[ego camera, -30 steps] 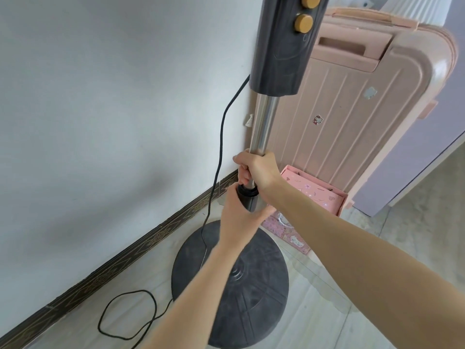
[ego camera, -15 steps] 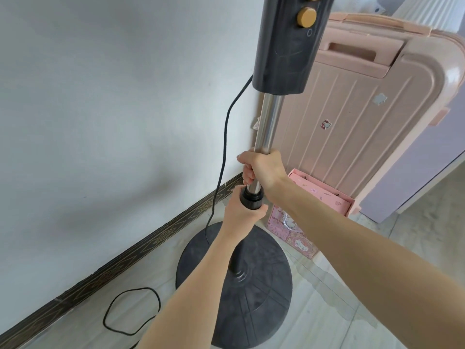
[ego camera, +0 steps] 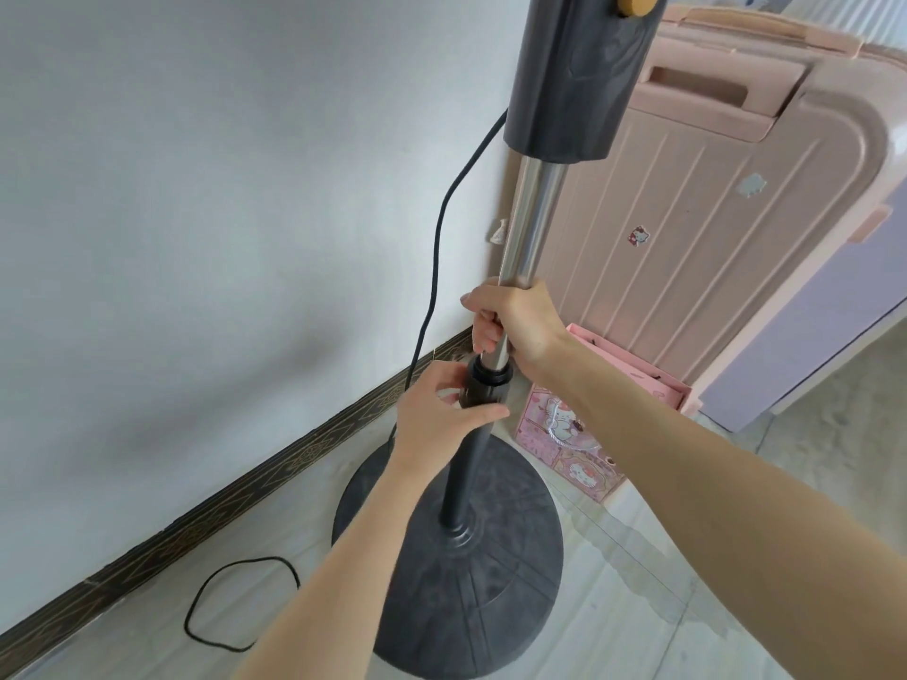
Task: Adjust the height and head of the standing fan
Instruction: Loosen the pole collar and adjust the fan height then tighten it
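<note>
Pink suitcase [ego camera: 711, 213], upright against wall. Standing fan: round dark base [ego camera: 466, 581] on floor, steel pole [ego camera: 532, 223] (upright). Right hand [ego camera: 515, 326] wraps the pole; left hand [ego camera: 441, 419] pinches black height collar [ego camera: 486, 385] just below.

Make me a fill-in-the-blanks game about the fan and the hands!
1. The right hand grips the shiny ____ pole.
2. The left hand holds the black ____ right below the right hand.
3. The fan's round base stands on the ____.
4. The suitcase behind the fan is ____.

Missing words: metal; collar; floor; pink
</note>
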Demonstrator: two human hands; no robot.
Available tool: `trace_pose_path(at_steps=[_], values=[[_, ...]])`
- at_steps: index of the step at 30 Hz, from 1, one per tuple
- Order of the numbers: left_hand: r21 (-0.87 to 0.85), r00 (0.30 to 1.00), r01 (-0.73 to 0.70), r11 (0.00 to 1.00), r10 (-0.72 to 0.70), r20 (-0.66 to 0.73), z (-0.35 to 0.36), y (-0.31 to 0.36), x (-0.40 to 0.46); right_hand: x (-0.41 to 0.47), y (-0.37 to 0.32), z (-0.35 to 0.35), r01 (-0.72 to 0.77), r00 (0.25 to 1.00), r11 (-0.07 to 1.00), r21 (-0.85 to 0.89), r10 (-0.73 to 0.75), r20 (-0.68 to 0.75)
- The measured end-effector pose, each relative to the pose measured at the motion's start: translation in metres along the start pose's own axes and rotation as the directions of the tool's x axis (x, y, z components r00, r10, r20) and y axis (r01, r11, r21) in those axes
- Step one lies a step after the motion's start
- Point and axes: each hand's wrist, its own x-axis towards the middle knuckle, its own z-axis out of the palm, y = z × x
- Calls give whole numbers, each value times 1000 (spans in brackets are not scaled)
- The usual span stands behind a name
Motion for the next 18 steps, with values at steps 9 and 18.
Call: trace_pose_path(at_steps=[9, 18], values=[[135, 989, -100, 986, 83, 126, -9, 12, -15, -4, -1, 4, -7, 1000, 1000, 23, 7, 1], [76, 998, 41, 996, -37, -58, 35, 25, 7, -2, 2, -1, 23, 1000, 1000, 19, -23, -8]])
